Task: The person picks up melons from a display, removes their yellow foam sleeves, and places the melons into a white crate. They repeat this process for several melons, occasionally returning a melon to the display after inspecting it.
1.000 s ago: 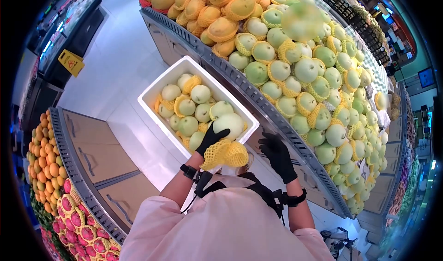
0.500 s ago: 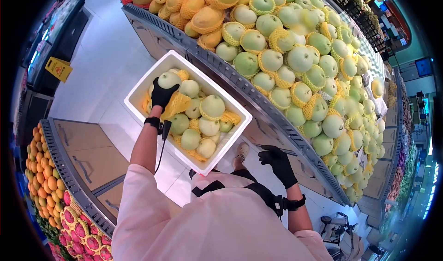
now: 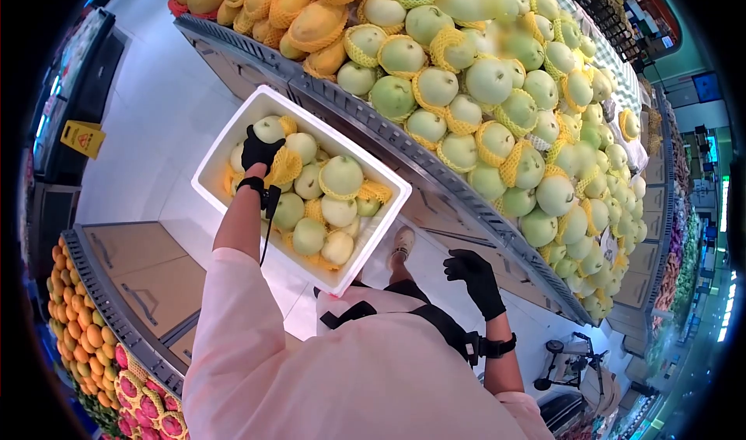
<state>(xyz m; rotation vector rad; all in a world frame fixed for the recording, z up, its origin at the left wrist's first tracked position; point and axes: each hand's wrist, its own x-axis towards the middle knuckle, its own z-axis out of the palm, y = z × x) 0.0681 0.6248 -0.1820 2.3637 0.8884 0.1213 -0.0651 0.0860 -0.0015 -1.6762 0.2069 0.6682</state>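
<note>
In the white foam box (image 3: 203, 174), my left hand (image 3: 259, 152), in a black glove, grips a pale green melon (image 3: 270, 129) with fingers around its near side. Beside that hand lies a crumpled yellow foam net (image 3: 284, 168). More pale melons fill the box, among them one in a net (image 3: 341, 177) and a bare one (image 3: 309, 236). My right hand (image 3: 472, 282), also gloved in black, hangs in the air right of the box, its fingers loosely bent and apart with nothing in them.
A sloping display of netted green melons (image 3: 488, 81) runs along the right, with orange fruit (image 3: 316, 25) at its far end. Mangoes (image 3: 78, 308) and dragon fruit (image 3: 140, 401) are at lower left. A yellow floor sign (image 3: 81, 138) and a wheeled cart (image 3: 575, 360) stand farther off.
The whole view has shifted slightly, so the box and displays sit farther left. My left hand stays at the same melon, and my right hand has barely moved.
</note>
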